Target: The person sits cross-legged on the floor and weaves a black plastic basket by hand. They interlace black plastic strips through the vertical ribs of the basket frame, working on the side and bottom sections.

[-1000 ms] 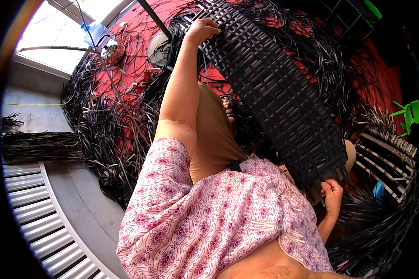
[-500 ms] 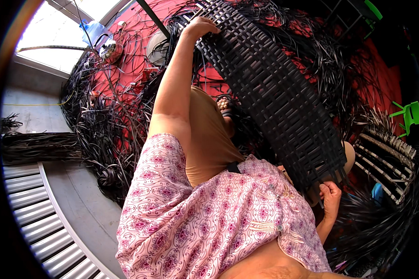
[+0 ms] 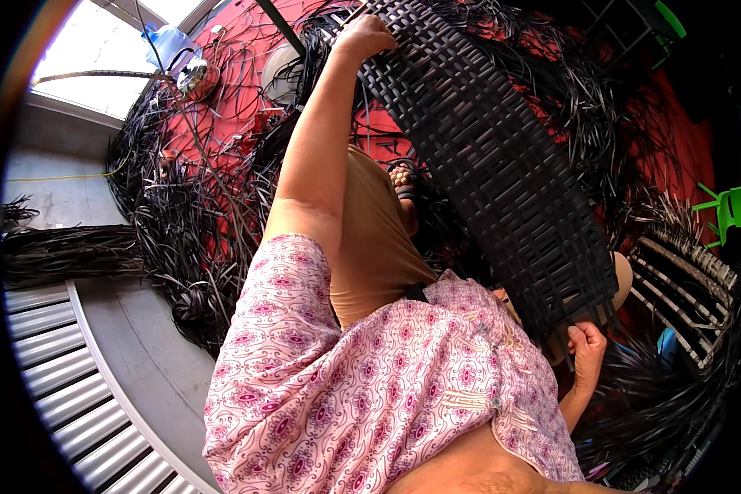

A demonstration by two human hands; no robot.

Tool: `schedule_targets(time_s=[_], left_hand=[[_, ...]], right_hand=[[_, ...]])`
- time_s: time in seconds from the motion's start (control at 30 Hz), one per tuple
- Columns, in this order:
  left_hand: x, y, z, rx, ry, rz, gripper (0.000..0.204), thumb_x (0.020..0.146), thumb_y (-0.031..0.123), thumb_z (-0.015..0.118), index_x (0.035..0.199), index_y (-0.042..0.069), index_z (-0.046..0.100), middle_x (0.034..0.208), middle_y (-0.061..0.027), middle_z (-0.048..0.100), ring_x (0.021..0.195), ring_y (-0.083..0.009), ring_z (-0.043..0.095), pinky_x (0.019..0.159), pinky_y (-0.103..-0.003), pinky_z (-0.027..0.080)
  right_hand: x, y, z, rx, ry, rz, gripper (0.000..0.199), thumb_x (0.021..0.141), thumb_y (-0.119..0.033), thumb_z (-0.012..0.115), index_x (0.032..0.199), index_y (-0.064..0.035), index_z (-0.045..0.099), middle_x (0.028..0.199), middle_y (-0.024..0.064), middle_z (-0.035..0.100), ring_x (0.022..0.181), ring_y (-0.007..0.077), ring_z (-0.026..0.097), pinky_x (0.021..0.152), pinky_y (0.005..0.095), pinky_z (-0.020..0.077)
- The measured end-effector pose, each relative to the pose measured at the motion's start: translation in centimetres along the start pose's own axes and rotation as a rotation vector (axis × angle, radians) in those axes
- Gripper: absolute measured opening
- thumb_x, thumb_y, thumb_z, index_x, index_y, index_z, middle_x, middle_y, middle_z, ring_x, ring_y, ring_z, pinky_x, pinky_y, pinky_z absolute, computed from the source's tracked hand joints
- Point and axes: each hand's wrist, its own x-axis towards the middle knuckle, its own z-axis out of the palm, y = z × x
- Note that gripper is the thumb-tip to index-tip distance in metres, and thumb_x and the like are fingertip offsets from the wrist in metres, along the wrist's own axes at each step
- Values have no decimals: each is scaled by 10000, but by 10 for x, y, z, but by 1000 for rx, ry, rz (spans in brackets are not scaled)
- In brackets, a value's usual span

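Person (image 3: 379, 370) w/ blk woven panel (image 3: 490, 160) slanting from top ctr down to R knee (image 3: 623, 280). L hand (image 3: 366, 37) grips panel's upper L edge; R hand (image 3: 587, 342), fingers curled, is at bottom edge, can't tell if pinching a strand. Poss. trouble: weave looks gappy near bottom, so a hard tug could skew rows; if L hand slips, panel could tip; loose strips (image 3: 181, 263) on red floor (image 3: 243, 45) could snag.
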Motion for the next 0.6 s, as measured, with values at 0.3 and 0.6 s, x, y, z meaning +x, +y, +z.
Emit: schedule_targets(time_s=[0.3, 0.6], left_hand=[[-15, -14, -7, -676, -114, -228, 241, 832, 248, 806, 985, 71, 745, 758, 17, 686, 644, -67, 620, 585, -219, 494], [-7, -30, 3, -913, 19, -263, 176, 849, 154, 786, 952, 25, 725, 763, -35, 700, 634, -92, 641, 579, -230, 530]], right_hand=[[0, 1, 6, -12, 13, -20, 163, 898, -157, 711, 835, -15, 665, 630, -8, 577, 563, 62, 511, 529, 232, 402], [3, 2, 5, 29, -23, -56, 197, 913, -177, 700, 848, 7, 670, 661, 10, 601, 590, 84, 541, 559, 243, 435]])
